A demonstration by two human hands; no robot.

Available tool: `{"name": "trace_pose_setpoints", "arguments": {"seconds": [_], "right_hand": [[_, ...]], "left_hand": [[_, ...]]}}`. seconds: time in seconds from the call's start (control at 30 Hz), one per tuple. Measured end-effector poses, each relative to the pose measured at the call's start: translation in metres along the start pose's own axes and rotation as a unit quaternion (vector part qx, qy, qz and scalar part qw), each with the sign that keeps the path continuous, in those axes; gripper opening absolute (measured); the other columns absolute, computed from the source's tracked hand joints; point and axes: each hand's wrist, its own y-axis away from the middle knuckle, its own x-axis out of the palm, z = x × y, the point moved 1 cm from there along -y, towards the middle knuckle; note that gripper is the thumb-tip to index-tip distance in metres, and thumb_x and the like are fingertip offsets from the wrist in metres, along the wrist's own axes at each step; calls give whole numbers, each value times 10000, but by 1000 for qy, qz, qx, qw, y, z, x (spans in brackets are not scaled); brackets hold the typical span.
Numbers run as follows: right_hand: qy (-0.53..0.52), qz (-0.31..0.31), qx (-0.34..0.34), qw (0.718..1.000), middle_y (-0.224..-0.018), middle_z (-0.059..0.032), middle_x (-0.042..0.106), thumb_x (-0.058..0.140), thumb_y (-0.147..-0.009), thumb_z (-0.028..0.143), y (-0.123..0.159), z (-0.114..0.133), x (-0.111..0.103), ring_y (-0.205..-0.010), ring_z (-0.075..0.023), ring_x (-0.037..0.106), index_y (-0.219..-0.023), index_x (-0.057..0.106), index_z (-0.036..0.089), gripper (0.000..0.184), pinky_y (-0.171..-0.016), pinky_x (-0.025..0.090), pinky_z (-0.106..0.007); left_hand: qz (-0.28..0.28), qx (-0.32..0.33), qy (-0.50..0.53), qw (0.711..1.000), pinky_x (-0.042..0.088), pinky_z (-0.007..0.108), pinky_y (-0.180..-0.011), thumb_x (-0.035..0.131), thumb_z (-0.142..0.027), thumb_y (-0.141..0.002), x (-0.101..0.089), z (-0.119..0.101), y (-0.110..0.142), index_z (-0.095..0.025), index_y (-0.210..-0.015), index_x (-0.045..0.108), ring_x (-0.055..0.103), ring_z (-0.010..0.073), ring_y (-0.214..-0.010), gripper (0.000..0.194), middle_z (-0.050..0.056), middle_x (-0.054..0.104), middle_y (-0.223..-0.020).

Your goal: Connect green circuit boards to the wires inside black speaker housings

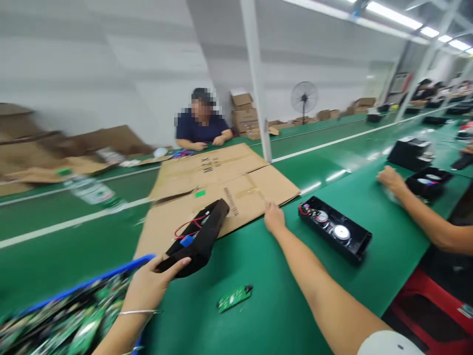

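My left hand (155,281) is closed on one end of a black speaker housing (212,231), held tilted above the bench. Red wires and a blue connector (186,240) show in its open side. My right hand (274,217), fingers curled, is at the near edge of a flattened cardboard box (244,192) and appears to grip it; the fingertips are partly hidden. A small green circuit board (235,298) lies on the bench between my arms. Right of my right hand rests another black speaker housing (334,229), with round speakers and wires inside.
A blue-rimmed bin (144,259) of circuit boards stands at lower left. Beyond it lies a plastic bottle (94,192). A white post (256,79) rises behind the cardboard. One person (203,123) sits across the bench; a co-worker's arm (417,212) reaches in from the right, near more black housings.
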Motion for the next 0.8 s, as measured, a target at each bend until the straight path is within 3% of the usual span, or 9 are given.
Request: {"name": "trace_pose_setpoints", "arguments": {"seconds": [0.1, 0.2, 0.27, 0.37, 0.53, 0.57, 0.63, 0.67, 0.8], "right_hand": [[-28, 13, 0, 1000, -1121, -179, 481, 271, -920, 82, 3, -2, 1, -1009, -239, 502, -1285, 388, 103, 384, -812, 419, -335], [-68, 30, -4, 997, -1154, -195, 467, 280, -929, 118, 6, -5, 0, -1063, -258, 465, -1267, 398, 82, 360, -880, 389, -370], [-102, 48, -7, 994, -1163, -209, 473, 329, -923, 157, 9, -7, -3, -1102, -276, 436, -1204, 448, 61, 320, -932, 354, -404], [-165, 96, -20, 981, -1139, -190, 515, 388, -903, 216, 18, -9, -15, -1105, -269, 445, -1078, 522, 81, 259, -967, 336, -418], [-298, 254, -88, 916, -1050, -98, 617, 204, -959, 357, 69, -31, -60, -942, -187, 593, -1066, 546, 164, 407, -823, 487, -346], [-335, 290, -110, 890, -1082, -88, 614, 163, -963, 394, 86, -40, -71, -974, -183, 591, -1092, 540, 187, 448, -825, 496, -346], [-494, 353, -138, 783, -1215, -111, 548, 296, -936, 496, 123, -60, -91, -1136, -224, 511, -1159, 512, 206, 425, -929, 449, -408], [-523, 357, -134, 762, -1276, -101, 506, 393, -916, 493, 142, -69, -98, -1203, -225, 454, -1206, 486, 232, 401, -994, 396, -419], [-563, 324, -43, 759, -1412, -74, 359, 529, -874, 419, 208, -86, -105, -1311, -235, 311, -1294, 421, 291, 452, -1069, 308, -433]], "left_hand": [[-19, -43, 97, 994, 328, 221, -528, 639, -701, -521, -38, 12, 71, -179, -577, 458, 391, 126, -552, 555, -49, 416, -543], [-7, -47, 154, 987, 429, 258, -665, 738, -608, -490, -59, 19, 134, -165, -559, 508, 530, 207, -790, 503, 33, 592, -794], [24, -18, 161, 987, 450, 309, -782, 783, -523, -488, -62, 20, 165, -160, -555, 550, 531, 271, -973, 436, 91, 597, -1031], [111, 88, 149, 979, 460, 320, -812, 797, -399, -540, -51, 10, 193, -162, -541, 569, 555, 261, -976, 329, 98, 578, -1104], [319, 255, 156, 899, 471, 304, -827, 786, -424, -576, -20, -20, 193, -171, -590, 586, 581, 251, -994, 323, 109, 581, -1172], [335, 271, 149, 890, 471, 309, -834, 799, -432, -548, -16, -24, 189, -172, -588, 589, 583, 258, -998, 337, 108, 585, -1172], [339, 290, 142, 884, 475, 315, -833, 813, -436, -511, -10, -26, 177, -175, -592, 598, 586, 268, -1001, 347, 106, 584, -1177], [336, 296, 141, 883, 478, 314, -828, 813, -437, -509, -7, -25, 171, -176, -595, 602, 586, 271, -1005, 347, 107, 580, -1183], [342, 315, 103, 879, 487, 322, -815, 789, -396, -577, 2, -8, 151, -169, -591, 598, 585, 286, -1035, 297, 111, 575, -1219]]}}
